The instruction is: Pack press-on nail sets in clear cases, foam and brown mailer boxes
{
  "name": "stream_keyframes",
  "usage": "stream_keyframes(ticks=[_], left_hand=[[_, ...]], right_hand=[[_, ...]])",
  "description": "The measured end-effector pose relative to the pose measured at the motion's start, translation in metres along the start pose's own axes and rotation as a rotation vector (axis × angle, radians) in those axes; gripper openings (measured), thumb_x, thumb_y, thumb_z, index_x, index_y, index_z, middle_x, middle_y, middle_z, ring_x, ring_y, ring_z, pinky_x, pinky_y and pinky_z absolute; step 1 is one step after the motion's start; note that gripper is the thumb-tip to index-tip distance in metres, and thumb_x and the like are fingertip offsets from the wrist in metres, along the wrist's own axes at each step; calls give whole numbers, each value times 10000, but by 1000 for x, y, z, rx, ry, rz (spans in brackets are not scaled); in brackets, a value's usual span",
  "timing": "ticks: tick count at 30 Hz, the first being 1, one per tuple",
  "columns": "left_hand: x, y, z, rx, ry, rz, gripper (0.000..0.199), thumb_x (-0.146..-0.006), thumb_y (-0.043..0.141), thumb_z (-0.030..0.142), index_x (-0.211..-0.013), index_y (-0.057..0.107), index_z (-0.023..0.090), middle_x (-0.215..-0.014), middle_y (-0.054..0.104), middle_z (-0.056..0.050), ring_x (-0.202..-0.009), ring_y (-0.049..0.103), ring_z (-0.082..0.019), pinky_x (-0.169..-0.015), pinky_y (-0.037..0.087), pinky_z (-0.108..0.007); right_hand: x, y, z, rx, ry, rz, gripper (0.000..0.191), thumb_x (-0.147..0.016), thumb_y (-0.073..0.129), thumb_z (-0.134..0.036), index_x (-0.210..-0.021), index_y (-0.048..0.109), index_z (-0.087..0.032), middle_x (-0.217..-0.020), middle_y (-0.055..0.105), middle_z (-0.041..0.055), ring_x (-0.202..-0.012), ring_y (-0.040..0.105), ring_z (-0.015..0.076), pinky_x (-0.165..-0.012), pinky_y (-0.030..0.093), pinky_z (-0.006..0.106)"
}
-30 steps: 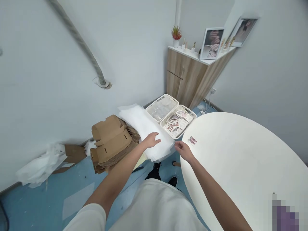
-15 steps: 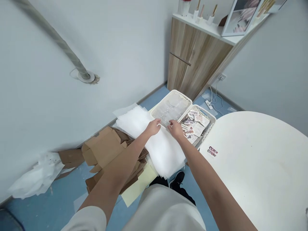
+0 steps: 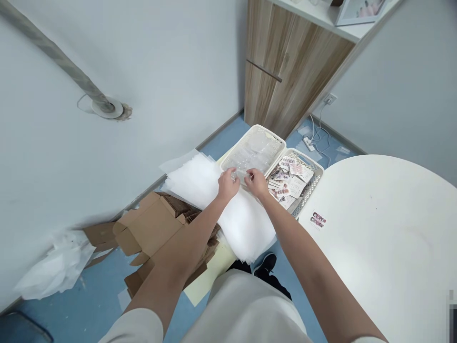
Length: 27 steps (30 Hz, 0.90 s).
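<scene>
Between my two hands is a small clear plastic piece (image 3: pixel 241 175), its exact kind too small to make out. My left hand (image 3: pixel 228 184) grips its left end with bent fingers, while my right hand (image 3: pixel 256 182) pinches the right end. Just beyond them, a white basket (image 3: pixel 230 156) holds many clear plastic pieces (image 3: pixel 257 147). Below the hands lies a stack of white sheets (image 3: pixel 246 226). To the right, a second white basket (image 3: pixel 319 172) contains cards with press-on nails (image 3: pixel 298 181).
A round white table (image 3: pixel 385 228) fills the right side, with one card of press-on nails (image 3: pixel 317 219) near its edge. Flattened cardboard boxes (image 3: pixel 150 224) and a white plastic bag (image 3: pixel 57 262) lie at left. A wooden cabinet (image 3: pixel 282 52) and a power strip (image 3: pixel 307 143) are behind.
Both hands were at the near edge of the clear-plastic basket; now they hold a clear plastic piece up between them. The view has tilted slightly downward.
</scene>
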<state>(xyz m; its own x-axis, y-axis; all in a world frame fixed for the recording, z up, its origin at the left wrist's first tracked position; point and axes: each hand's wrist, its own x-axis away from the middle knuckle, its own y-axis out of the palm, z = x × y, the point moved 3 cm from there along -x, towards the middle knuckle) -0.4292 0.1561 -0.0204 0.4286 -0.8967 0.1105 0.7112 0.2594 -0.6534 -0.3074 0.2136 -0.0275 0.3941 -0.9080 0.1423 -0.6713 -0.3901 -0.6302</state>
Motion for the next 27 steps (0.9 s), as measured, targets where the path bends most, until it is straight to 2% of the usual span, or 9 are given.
stream_keyframes(ticks=[2, 3, 5, 9, 13, 18, 23, 27], left_hand=[[4, -2, 4, 129, -12, 138, 446, -760, 514, 229, -1193, 415, 191, -1241, 471, -86, -1143, 425, -212, -973, 315, -359], [7, -2, 8, 205, -23, 163, 470, -765, 523, 262, -1210, 392, 189, -1258, 447, -99, -1137, 434, -209, -957, 335, -352], [17, 3, 19, 371, -41, 132, 475, -773, 525, 312, -1209, 390, 179, -1229, 462, -116, -1081, 484, -197, -907, 385, -336], [55, 21, 57, 649, -53, -78, 399, -769, 523, 370, -1097, 493, 144, -1016, 576, -96, -862, 577, -150, -796, 455, -306], [112, 48, 102, 776, -36, -291, 414, -711, 591, 387, -1040, 534, 142, -825, 604, -40, -718, 579, -117, -710, 483, -280], [186, 91, 143, 790, -10, -497, 389, -695, 613, 360, -1020, 553, 155, -797, 598, -22, -711, 567, -108, -703, 480, -274], [254, 139, 171, 725, 46, -801, 360, -710, 607, 349, -1017, 579, 163, -844, 602, -35, -703, 563, -104, -706, 466, -280], [297, 174, 198, 635, 136, -985, 370, -715, 606, 339, -1040, 582, 164, -816, 601, -38, -715, 560, -115, -689, 453, -272]], right_hand=[[7, -12, -3, -258, 56, 112, 267, -724, 494, -299, -960, 510, -175, -808, 538, 15, -699, 500, 128, -687, 416, 272], [13, -20, -4, -390, 83, 151, 277, -724, 495, -320, -962, 499, -178, -792, 535, 5, -675, 496, 118, -664, 422, 262], [31, -37, -5, -619, 116, 190, 281, -715, 510, -347, -947, 487, -189, -778, 534, -8, -647, 496, 103, -627, 429, 245], [86, -81, 7, -853, 174, 246, 267, -662, 583, -353, -863, 489, -204, -765, 532, -20, -600, 492, 86, -587, 440, 236], [161, -129, 34, -904, 229, 276, 282, -647, 611, -376, -835, 488, -205, -770, 554, -3, -638, 532, 104, -640, 468, 270], [267, -183, 77, -834, 264, 172, 321, -626, 648, -407, -835, 527, -197, -833, 594, 30, -731, 585, 151, -716, 468, 325], [358, -224, 127, -813, 288, 294, 428, -637, 642, -425, -998, 535, -222, -947, 597, 54, -786, 590, 164, -757, 452, 347], [405, -241, 155, -765, 305, 339, 408, -641, 635, -432, -980, 560, -216, -909, 598, 41, -709, 566, 135, -704, 449, 316]])
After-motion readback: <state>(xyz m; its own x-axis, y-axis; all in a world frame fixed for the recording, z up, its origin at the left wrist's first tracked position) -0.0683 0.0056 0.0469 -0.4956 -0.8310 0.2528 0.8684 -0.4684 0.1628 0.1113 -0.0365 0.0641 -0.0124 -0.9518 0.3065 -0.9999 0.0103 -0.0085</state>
